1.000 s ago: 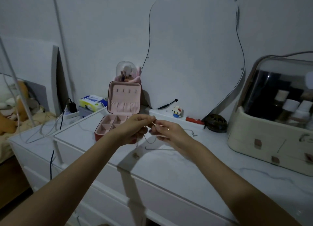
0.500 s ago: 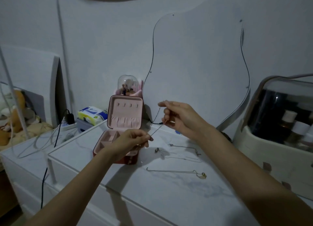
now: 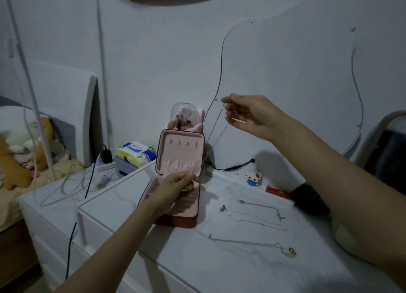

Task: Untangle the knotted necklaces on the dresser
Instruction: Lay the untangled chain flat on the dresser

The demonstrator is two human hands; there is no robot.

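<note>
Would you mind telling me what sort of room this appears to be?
Probably a bedroom: a white dresser under a wavy wall mirror, an open pink jewellery box on top, and plush toys on bedding at far left.

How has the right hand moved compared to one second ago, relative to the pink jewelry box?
Yes. The right hand has risen from beside the box's tray to above the open lid of the jewelry box, drawing the chain taut from the left hand.
</note>
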